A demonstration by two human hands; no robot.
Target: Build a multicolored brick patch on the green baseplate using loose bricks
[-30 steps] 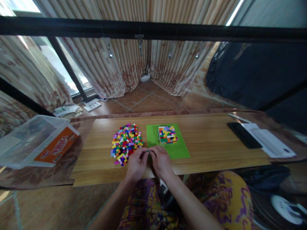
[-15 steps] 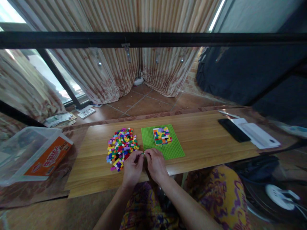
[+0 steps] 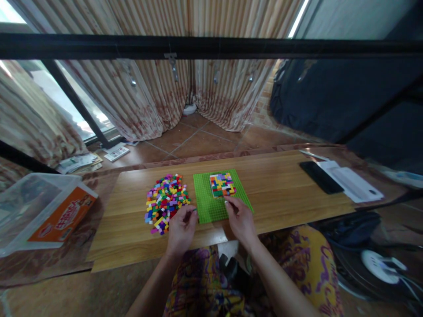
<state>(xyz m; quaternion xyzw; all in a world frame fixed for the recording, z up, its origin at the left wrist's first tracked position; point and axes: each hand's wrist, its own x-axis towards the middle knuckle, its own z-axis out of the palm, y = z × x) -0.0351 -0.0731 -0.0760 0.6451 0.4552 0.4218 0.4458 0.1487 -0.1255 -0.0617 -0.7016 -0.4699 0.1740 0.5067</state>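
A green studded baseplate (image 3: 211, 212) lies on the table, bearing a block built of many-coloured toy bricks (image 3: 222, 185). At the near side of that block is my right hand (image 3: 243, 222), its thumb and forefinger pinched on a small white brick (image 3: 226, 202). My left hand (image 3: 181, 231) is closed by the baseplate's near left corner, beside the pile of loose bricks (image 3: 167, 200). A bit of green shows at its fingertips, seemingly a small brick, mostly hidden by the fingers.
A clear plastic box (image 3: 36, 193) with an orange label stands left of the wooden table (image 3: 277, 185). Toward the table's right end lie a black phone-like slab (image 3: 320, 177) and white papers or packaging (image 3: 360, 182). A dark bar (image 3: 211, 47) crosses the view above.
My hands have parted. The right one has moved right, over the baseplate to the built block; the left has stayed near the pile. The view has shifted slightly.
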